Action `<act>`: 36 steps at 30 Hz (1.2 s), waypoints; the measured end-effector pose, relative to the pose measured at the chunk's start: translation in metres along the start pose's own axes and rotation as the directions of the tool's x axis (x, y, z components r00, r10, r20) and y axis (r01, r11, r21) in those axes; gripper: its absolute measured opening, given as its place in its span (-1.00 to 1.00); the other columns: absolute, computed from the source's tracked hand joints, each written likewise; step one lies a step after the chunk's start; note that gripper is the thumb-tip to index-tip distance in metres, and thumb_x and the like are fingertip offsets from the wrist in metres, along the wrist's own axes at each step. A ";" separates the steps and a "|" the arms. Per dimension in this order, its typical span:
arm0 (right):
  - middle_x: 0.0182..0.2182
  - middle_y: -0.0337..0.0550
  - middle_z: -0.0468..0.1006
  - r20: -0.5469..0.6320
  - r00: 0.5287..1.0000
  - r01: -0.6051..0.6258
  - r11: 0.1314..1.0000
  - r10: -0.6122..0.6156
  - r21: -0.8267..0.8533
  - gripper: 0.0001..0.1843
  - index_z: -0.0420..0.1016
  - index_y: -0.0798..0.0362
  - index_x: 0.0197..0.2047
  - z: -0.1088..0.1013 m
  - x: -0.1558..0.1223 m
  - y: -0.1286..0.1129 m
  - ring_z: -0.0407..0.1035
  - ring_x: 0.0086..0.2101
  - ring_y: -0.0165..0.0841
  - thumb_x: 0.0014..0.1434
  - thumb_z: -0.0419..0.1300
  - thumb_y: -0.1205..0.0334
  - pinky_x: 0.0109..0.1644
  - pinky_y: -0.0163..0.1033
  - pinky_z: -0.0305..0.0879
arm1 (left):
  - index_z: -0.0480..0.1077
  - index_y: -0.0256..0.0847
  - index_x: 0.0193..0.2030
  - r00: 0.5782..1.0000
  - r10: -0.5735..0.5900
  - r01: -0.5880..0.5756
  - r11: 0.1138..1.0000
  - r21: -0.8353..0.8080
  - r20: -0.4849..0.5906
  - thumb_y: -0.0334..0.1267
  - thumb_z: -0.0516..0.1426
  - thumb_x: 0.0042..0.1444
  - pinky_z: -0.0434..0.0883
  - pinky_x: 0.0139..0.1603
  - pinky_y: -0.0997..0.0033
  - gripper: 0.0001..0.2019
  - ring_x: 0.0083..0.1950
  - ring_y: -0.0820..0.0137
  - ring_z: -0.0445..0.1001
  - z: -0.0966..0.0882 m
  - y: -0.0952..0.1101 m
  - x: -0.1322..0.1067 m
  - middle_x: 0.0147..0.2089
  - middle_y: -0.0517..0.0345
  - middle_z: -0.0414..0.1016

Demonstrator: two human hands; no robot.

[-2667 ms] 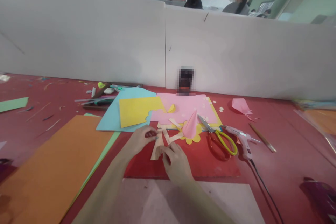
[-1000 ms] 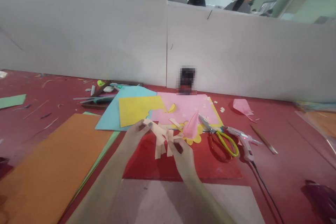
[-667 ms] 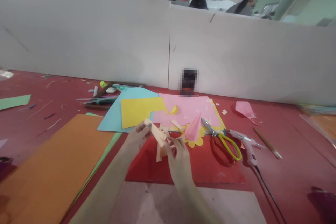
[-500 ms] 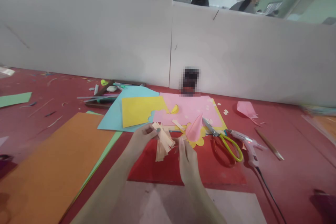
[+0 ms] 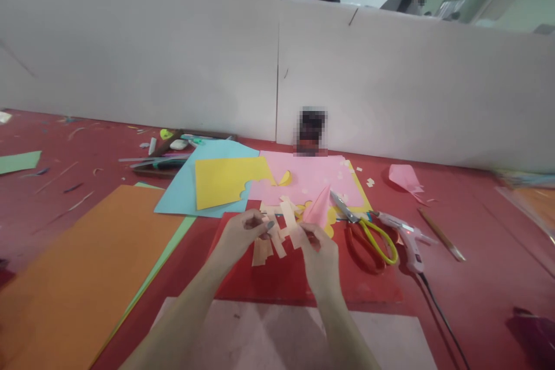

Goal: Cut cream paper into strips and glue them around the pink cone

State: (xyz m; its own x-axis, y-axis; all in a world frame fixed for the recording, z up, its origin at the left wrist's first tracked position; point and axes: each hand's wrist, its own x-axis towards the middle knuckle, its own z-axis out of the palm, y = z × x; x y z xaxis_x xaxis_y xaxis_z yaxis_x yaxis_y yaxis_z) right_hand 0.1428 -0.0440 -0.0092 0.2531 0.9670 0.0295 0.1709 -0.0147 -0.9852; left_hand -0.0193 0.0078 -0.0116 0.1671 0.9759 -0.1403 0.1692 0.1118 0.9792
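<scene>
Between the thumb and fingers of my left hand (image 5: 245, 234) is a bunch of peach paper strips (image 5: 263, 250), fanned out and hanging down. My right hand (image 5: 319, 254) pinches a separate peach paper piece (image 5: 291, 221) that stands tilted upward beside the bunch. Both hands are over a red board (image 5: 277, 280). Just beyond my right hand, a pink paper cone (image 5: 318, 208) rests on a yellow scalloped paper flower (image 5: 332, 225), partly hidden by the hand. Scissors (image 5: 377, 243) with yellow handles lie to the right, their blades pointing toward the cone.
A glue gun (image 5: 410, 243) with a cord lies right of the scissors, near a brown pencil-like stick (image 5: 442, 234). Blue (image 5: 173, 199), yellow (image 5: 221, 182) and pink paper (image 5: 299, 167) overlap behind the hands. Orange paper (image 5: 95, 254) covers the left. A white partition (image 5: 173, 58) stands behind.
My right hand has shifted slightly right and now holds a peach piece upright, apart from the bunch. The strips in my left hand have turned and spread. The view has moved slightly.
</scene>
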 end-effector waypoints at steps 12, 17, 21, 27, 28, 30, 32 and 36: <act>-0.53 -0.22 0.45 0.189 0.980 -0.078 0.990 0.055 0.115 -0.79 0.47 0.08 -0.39 0.012 -0.001 0.005 0.31 -0.49 -0.40 0.07 0.10 0.13 -0.36 -0.30 0.28 | 0.38 -0.23 -0.41 0.998 -0.046 0.052 0.987 -0.154 0.038 -0.13 0.15 -0.04 0.41 -0.31 0.40 -0.80 -0.42 0.41 0.47 0.003 0.001 -0.002 -0.48 0.21 0.47; -0.52 -0.23 0.44 0.163 0.984 -0.095 0.985 0.071 0.146 -0.80 0.46 0.09 -0.42 0.011 -0.001 0.005 0.31 -0.47 -0.40 0.06 0.12 0.14 -0.33 -0.31 0.27 | 0.38 -0.27 -0.35 0.994 -0.104 0.090 0.969 -0.231 -0.046 0.03 0.05 0.02 0.43 -0.31 0.33 -0.65 -0.44 0.35 0.48 0.005 0.004 -0.004 -0.47 0.11 0.50; -0.49 -0.20 0.46 0.205 0.977 -0.086 0.985 0.054 0.148 -0.81 0.44 0.09 -0.42 0.010 0.000 0.007 0.33 -0.44 -0.39 0.07 0.12 0.14 -0.31 -0.30 0.27 | 0.39 -0.24 -0.39 1.000 -0.030 0.029 0.997 -0.068 -0.006 -0.08 0.15 -0.04 0.42 -0.30 0.41 -0.76 -0.42 0.38 0.48 0.003 0.007 -0.002 -0.47 0.18 0.49; -0.26 -0.15 0.47 0.165 0.982 -0.113 0.988 0.095 0.104 -0.56 0.23 0.01 0.06 0.011 -0.003 0.006 0.36 -0.26 -0.34 0.15 0.04 0.03 -0.19 -0.26 0.24 | 0.40 -0.22 -0.41 1.000 0.014 -0.014 1.000 0.021 -0.004 -0.12 0.14 -0.03 0.42 -0.31 0.43 -0.80 -0.42 0.40 0.48 0.005 0.010 -0.004 -0.47 0.21 0.48; -0.30 -0.16 0.47 0.197 0.975 -0.123 0.989 0.106 0.077 -0.59 0.27 0.01 0.02 0.011 -0.003 0.006 0.37 -0.30 -0.34 0.16 0.02 0.01 -0.22 -0.28 0.23 | 0.41 -0.21 -0.41 1.000 0.022 -0.022 0.999 0.033 -0.006 -0.11 0.14 -0.03 0.42 -0.31 0.42 -0.80 -0.41 0.39 0.48 0.006 0.010 -0.005 -0.46 0.20 0.49; -0.46 -0.21 0.45 0.289 0.952 -0.125 0.991 0.104 0.054 -0.68 0.39 0.05 -0.23 0.013 -0.005 0.005 0.35 -0.41 -0.37 0.18 -0.01 -0.01 -0.32 -0.31 0.21 | 0.42 -0.21 -0.42 0.999 0.041 -0.040 0.996 0.073 -0.013 -0.11 0.15 -0.05 0.41 -0.30 0.41 -0.80 -0.38 0.37 0.48 0.007 0.010 -0.005 -0.44 0.18 0.50; -0.58 -0.25 0.39 0.350 0.933 -0.128 0.988 0.090 0.087 -0.64 0.35 0.07 -0.45 0.014 -0.005 0.004 0.29 -0.52 -0.42 0.19 -0.03 0.00 -0.40 -0.34 0.17 | 0.45 -0.20 -0.37 0.998 0.058 -0.058 0.993 0.099 0.002 -0.11 0.16 -0.07 0.41 -0.28 0.41 -0.79 -0.34 0.35 0.47 0.006 0.009 -0.005 -0.42 0.17 0.51; -0.63 -0.28 0.35 0.427 0.899 -0.201 0.958 0.098 0.205 -0.66 0.31 0.09 -0.45 0.016 -0.003 0.002 0.19 -0.60 -0.48 0.19 -0.02 0.03 -0.47 -0.36 0.11 | 0.43 -0.17 -0.11 0.993 0.080 -0.079 0.997 -0.018 0.092 -0.15 0.14 -0.04 0.40 -0.17 0.37 -0.67 -0.17 0.31 0.46 0.003 0.005 -0.004 -0.18 0.06 0.52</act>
State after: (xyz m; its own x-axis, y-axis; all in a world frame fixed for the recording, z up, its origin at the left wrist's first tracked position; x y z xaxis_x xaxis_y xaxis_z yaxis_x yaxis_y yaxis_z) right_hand 0.1274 -0.0426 -0.0137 -0.1627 0.9764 -0.1418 -0.0820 -0.1566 -0.9842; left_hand -0.0161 0.0040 -0.0062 0.2688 0.9604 -0.0739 0.1383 0.0375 0.9897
